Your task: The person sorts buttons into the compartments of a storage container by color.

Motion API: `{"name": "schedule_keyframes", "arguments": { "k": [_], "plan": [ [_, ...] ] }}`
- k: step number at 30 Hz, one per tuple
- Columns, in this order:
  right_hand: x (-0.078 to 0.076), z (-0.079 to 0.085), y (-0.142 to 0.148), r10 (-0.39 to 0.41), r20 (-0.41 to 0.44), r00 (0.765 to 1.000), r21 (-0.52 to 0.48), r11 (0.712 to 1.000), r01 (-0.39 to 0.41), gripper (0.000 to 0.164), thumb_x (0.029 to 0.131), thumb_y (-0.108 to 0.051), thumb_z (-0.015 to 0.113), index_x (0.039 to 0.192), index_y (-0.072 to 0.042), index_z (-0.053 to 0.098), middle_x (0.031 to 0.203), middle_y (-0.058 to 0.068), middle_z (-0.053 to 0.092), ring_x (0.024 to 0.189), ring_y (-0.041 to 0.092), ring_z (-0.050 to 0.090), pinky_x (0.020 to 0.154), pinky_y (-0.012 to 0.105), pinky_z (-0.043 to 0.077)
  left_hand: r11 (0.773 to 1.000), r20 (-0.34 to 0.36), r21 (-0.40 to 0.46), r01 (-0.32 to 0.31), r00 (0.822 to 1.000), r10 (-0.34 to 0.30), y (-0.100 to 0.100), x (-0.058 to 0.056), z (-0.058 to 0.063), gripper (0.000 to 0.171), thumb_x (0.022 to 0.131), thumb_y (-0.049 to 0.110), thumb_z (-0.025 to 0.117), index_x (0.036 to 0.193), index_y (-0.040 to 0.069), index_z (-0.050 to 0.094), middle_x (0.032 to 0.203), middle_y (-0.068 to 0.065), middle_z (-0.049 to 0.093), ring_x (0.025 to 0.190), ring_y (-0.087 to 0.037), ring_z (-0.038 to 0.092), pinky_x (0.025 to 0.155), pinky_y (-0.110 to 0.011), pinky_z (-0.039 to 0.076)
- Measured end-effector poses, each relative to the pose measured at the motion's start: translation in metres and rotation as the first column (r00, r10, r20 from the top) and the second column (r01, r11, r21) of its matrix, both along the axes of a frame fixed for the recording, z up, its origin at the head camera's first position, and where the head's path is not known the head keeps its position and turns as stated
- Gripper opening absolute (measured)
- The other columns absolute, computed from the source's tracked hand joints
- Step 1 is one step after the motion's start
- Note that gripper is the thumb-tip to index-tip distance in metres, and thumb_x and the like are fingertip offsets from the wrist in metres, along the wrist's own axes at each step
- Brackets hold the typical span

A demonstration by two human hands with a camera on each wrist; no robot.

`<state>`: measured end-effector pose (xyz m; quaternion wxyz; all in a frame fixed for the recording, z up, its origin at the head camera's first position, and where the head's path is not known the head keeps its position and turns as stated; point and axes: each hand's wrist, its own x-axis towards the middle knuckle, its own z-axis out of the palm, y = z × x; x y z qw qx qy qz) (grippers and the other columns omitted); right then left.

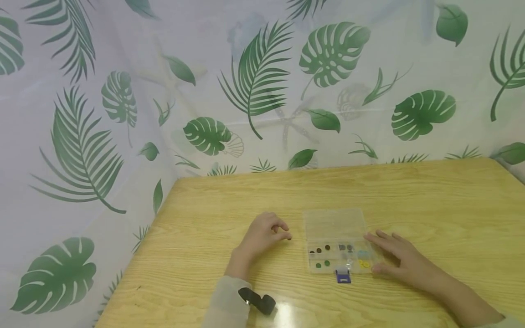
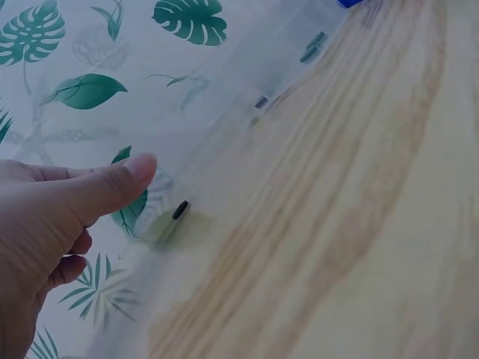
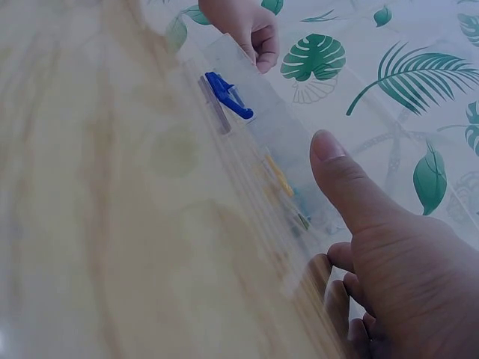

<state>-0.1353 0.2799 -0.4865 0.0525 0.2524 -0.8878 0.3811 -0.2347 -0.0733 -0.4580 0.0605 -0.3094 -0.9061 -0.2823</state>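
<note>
A clear plastic compartment box (image 1: 333,224) with its lid laid back holds small round pieces: dark ones, green discs (image 1: 326,263), grey, light blue and yellow rings (image 1: 364,263). A blue-purple latch (image 1: 343,276) projects from its front. To its left is my left hand (image 1: 262,234), fingers loosely bent with a gap between thumb and index. A small dark disc (image 2: 180,210) lies flat on the table just past that thumb, apart from it in the left wrist view. My right hand (image 1: 404,262) rests along the box's right side, fingers fairly straight, fingertips right at the lid edge and thumb near the front corner.
The wood-grain table (image 1: 197,255) carries the box. Behind and to the left hangs a white cloth (image 1: 262,155) printed with green leaves. A black strap (image 1: 257,300) with a small device circles the left wrist over a light sleeve.
</note>
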Motion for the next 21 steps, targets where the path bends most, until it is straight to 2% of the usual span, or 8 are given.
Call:
{"name": "schedule_keyframes", "arguments": {
  "k": [8, 13, 21],
  "plan": [
    [-0.001, 0.0, 0.001, -0.004, 0.016, 1.0, 0.002, 1.0, 0.003, 0.068, 0.083, -0.022, 0.071, 0.143, -0.014, 0.041, 0.14, 0.035, 0.035, 0.127, 0.06, 0.024, 0.097, 0.076, 0.009, 0.998, 0.082, -0.061, 0.002, 0.997, 0.003, -0.001, -0.002, -0.007, 0.017, 0.081, 0.035, 0.073, 0.09, 0.02, 0.071, 0.077, 0.011, 0.051, 0.075, -0.008, 0.044, 0.071, -0.022, 0.039],
    [-0.002, 0.0, -0.001, -0.002, -0.015, 1.0, 0.006, 1.0, 0.003, 0.068, 0.082, -0.021, 0.072, 0.142, -0.012, 0.042, 0.138, 0.035, 0.038, 0.125, 0.059, 0.029, 0.1, 0.073, 0.009, 0.998, 0.082, -0.065, 0.013, 0.997, -0.007, -0.002, -0.004, -0.01, 0.017, 0.082, 0.036, 0.073, 0.088, 0.021, 0.071, 0.075, 0.011, 0.051, 0.073, -0.007, 0.044, 0.068, -0.021, 0.039],
    [0.0, -0.001, -0.001, -0.014, -0.03, 0.999, 0.016, 1.0, 0.014, 0.069, 0.081, -0.022, 0.072, 0.142, -0.015, 0.042, 0.138, 0.034, 0.039, 0.123, 0.059, 0.031, 0.101, 0.072, 0.011, 0.998, 0.12, -0.054, 0.03, 0.993, -0.023, -0.001, -0.005, -0.016, 0.012, 0.085, 0.033, 0.071, 0.086, 0.021, 0.072, 0.075, 0.011, 0.051, 0.072, -0.005, 0.045, 0.066, -0.02, 0.039]
  ]
}}
